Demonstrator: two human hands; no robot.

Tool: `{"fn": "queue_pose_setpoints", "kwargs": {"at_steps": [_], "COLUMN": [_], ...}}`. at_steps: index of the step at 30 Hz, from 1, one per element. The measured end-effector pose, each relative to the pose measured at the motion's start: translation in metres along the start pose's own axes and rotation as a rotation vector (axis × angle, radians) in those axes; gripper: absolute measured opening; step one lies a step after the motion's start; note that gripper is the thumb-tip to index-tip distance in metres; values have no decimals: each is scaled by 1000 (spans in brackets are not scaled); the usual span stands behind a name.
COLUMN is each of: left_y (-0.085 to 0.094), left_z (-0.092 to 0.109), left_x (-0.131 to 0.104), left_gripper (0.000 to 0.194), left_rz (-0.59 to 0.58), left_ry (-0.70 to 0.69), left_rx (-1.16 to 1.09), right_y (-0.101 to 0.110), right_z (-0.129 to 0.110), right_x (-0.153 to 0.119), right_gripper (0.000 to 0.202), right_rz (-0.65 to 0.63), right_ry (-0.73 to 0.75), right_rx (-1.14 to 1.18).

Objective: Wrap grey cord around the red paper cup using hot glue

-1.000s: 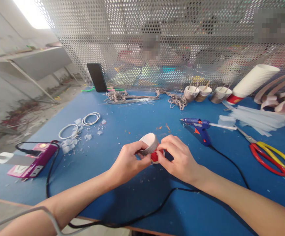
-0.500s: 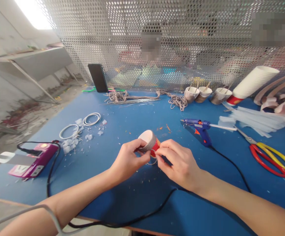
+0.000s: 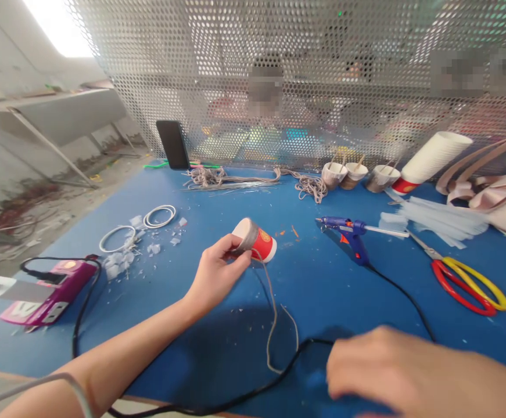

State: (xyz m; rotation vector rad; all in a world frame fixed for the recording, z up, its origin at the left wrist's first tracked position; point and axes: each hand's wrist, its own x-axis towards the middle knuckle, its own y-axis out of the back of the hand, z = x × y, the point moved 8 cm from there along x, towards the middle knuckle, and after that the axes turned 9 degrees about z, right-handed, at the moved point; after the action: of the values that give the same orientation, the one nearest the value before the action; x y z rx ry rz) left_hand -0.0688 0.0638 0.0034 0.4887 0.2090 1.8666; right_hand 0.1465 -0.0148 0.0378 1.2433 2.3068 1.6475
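My left hand [image 3: 218, 270] grips a red and white paper cup [image 3: 265, 244] by its rim end, thumb below and fingers on top. The cup lies tilted, its mouth facing left and its base to the right. Grey cord is wound around the rim half, and a loose cord tail [image 3: 273, 313] hangs from it down onto the table. My right hand [image 3: 383, 371] is off the cup at the lower right, above the table near the black cable; it is blurred and its fingers are hidden.
A blue glue gun [image 3: 346, 232] lies to the right, beside red-and-yellow-handled scissors [image 3: 466, 284]. At the back stand cord-wrapped cups [image 3: 334, 174], a cup stack [image 3: 435, 157] and a phone [image 3: 173, 145]. Left are white rings [image 3: 160, 217] and a purple power strip [image 3: 56, 293]. A black cable [image 3: 253, 389] crosses the front.
My right hand has let go of the cup side and moved down and right. The cup has turned slightly in my left hand, and the cord tail now shows in full.
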Motion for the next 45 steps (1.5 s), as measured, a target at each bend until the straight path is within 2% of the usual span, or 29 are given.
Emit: {"fn": "queue_pose_setpoints", "kwargs": {"at_steps": [1, 2, 4, 6, 7, 9, 12, 16, 19, 21, 23, 27, 31, 36, 40, 45], "left_y": [1, 1, 0, -3, -5, -8, -10, -6, -5, -4, -5, -8, -9, -13, -16, -13], "left_z": [1, 1, 2, 3, 4, 4, 3, -1, -4, -7, -10, -13, -13, -13, -12, -11], "left_x": [0, 0, 1, 1, 0, -1, -4, -3, 1, 4, 5, 5, 4, 4, 4, 3], "left_gripper": [7, 7, 7, 8, 8, 7, 8, 7, 5, 5, 5, 6, 5, 5, 7, 8], "left_rz": [2, 1, -8, -26, -36, -56, -66, -18, 9, 34, 53, 61, 82, 88, 60, 78], "left_ry": [0, 0, -2, -4, -7, -15, -36, -51, -36, -5, 29, 50, 42, 39, 21, -1], "left_rx": [-1, -2, -2, 1, 1, 1, 7, 50, 73, 75, 58, 16, 7, 46, 64, 87], "right_y": [-7, -1, 24, 51, 58, 52, 26, 2, -7, -10, -13, -23, -35, -38, -42, -47], "right_z": [20, 48, 106, 147, 158, 174, 188, 201, 202, 193, 175, 126, 99, 88, 86, 85], "right_x": [-6, -11, -20, -26, -24, -12, 13, 31, 35, 41, 52, 73, 73, 65, 63, 64], "right_gripper": [11, 19, 30, 31, 32, 35, 30, 26, 29, 31, 31, 23, 23, 25, 19, 24], "right_rz": [-219, -288, -245, -86, 7, 114, 117, 165, 185, 195, 189, 163, 147, 160, 138, 114], "right_ry": [-61, -195, -479, -709, -756, -778, -808, -855, -863, -855, -793, -574, -458, -277, -253, -247], "right_rx": [-21, -110, -357, -570, -566, -375, -82, 86, 113, 145, 225, 398, 444, 372, 385, 360]}}
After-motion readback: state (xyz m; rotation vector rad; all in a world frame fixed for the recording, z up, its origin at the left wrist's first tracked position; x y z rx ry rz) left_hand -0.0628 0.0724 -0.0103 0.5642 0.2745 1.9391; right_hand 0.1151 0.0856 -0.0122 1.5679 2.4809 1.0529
